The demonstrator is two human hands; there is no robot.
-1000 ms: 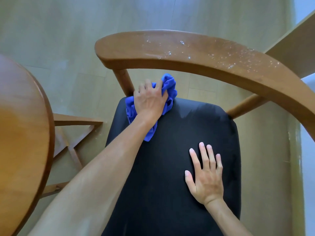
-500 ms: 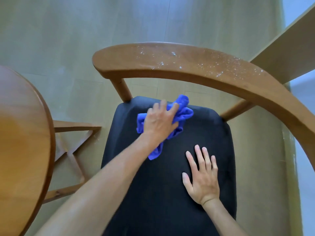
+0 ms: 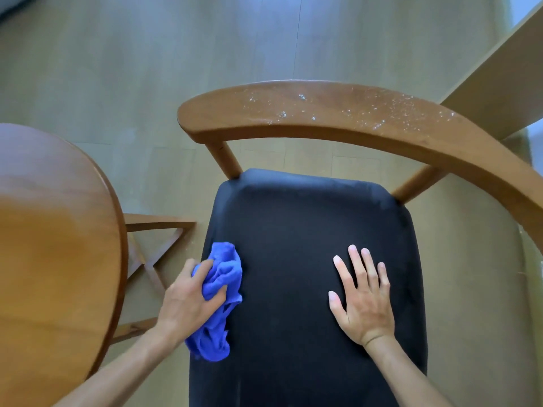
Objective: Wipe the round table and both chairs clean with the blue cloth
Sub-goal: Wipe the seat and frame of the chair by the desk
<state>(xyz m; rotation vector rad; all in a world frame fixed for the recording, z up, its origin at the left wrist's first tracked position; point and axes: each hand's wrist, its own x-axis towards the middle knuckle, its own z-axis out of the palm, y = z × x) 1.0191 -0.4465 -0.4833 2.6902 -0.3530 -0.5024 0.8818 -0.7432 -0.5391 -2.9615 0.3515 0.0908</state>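
round table (image 3: 58, 230) cut off left – chair seat (image 3: 308, 259) front below frame.

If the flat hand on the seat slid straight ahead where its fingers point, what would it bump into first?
Probably nothing on the black seat; the right hand would likely reach the seat's back edge, below the dusty backrest.

A pale wood-look floor (image 3: 123, 83) runs under everything, its plank seams faint. On it stands a wooden chair (image 3: 338, 118) whose black padded seat (image 3: 308, 230) carries a crumpled blue cloth (image 3: 220, 292) at its left edge, gripped by the left hand (image 3: 188, 301), and the right hand (image 3: 363, 298) lying flat with fingers spread. White specks dot the top of the chair's curved backrest, perhaps crumbs or dust. To the left stands the round table (image 3: 58, 245), its crossed base struts resting on the floor just beside the seat.
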